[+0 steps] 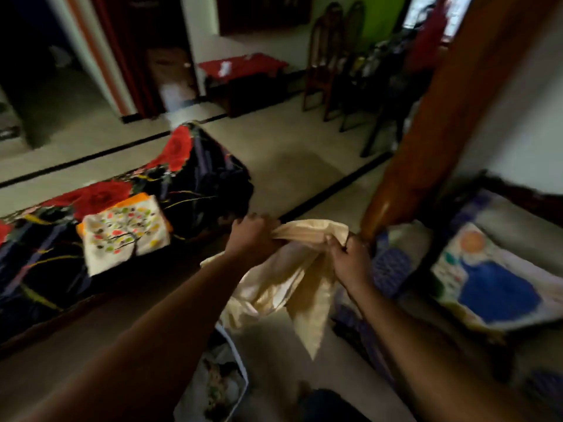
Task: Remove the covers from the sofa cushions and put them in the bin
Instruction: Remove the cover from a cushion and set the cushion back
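While held up in mid-air between both hands, limp cream satin cushion cover [283, 284]: bunched along its top edge, loose folds and one long pointed corner hanging down. Left hand [253, 236]: fingers curled tight round the gathered top edge at its left end. Right hand [350, 257]: fingers curled round the same edge at its right end, knuckles up. Both forearms extended forward from the lower frame. Directly beneath the hanging fabric, white-rimmed bin [240, 379] on the pale tiled floor [289, 166], blurred contents inside, not identifiable; cover above it, not in it. To the left, long low sofa draped in black fabric with red roses [182, 166], with a square cream cushion printed with a multicoloured tree [123, 236] lying flat on it, cover on, orange edge showing at its top. To the right, polished brown wooden post [441, 123], and beside it a seat bearing a cushion with a blue and orange painted design [493, 281], cover on. Farther back, low table under a red cloth [243, 67] and dark wooden chairs [329, 62] against the wall. Picture motion-blurred; fine detail not readable.
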### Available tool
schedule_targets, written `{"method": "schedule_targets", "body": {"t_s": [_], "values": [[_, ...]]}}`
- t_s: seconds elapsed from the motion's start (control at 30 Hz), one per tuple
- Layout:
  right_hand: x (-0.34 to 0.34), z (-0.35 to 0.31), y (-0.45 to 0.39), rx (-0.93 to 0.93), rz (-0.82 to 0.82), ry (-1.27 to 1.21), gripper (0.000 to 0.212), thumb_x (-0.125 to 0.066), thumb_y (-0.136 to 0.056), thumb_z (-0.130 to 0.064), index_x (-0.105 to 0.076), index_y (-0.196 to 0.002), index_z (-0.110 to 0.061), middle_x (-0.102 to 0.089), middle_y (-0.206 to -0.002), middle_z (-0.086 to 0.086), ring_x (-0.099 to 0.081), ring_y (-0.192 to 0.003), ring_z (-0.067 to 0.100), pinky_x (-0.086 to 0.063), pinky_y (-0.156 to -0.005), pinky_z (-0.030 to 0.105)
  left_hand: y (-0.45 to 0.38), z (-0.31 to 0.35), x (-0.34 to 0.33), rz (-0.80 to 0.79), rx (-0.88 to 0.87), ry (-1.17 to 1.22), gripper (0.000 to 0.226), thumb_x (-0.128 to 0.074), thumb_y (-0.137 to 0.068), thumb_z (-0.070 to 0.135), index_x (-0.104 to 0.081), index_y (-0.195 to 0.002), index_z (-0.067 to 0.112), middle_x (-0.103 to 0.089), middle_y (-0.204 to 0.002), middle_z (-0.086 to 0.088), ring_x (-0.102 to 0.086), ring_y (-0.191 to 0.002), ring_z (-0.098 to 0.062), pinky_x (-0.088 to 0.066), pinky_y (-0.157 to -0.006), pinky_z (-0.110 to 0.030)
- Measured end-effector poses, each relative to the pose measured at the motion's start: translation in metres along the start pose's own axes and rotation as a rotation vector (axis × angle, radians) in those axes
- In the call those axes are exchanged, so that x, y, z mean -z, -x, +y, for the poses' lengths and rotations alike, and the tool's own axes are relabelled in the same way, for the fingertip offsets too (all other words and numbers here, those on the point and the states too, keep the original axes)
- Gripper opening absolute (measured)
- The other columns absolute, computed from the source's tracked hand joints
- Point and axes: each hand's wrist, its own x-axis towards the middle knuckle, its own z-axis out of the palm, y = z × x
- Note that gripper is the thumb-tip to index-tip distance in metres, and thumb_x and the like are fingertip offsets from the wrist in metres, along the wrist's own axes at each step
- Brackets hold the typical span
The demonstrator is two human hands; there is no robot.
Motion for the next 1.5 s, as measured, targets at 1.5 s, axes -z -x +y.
{"method": "schedule_targets", "body": {"t_s": [1.5], "values": [[0.919, 0.577, 0.515, -0.975, 0.796, 0.385, 0.013, -0.067, -0.094, -0.029, -0.071, -0.103, -0.022, -0.071, -0.096, -0.003, -0.067, -0.089, 0.019, -0.051, -0.072, 0.031, 0.362, 1.143, -0.367, -0.471, -1.066, 0.146, 0.038, -0.041, -0.094, 0.042, -0.074, -0.099, 0.024, -0.059, -0.122, -0.013, -0.056, -0.112, -0.037, -0.048, -0.093, -0.052]]}}
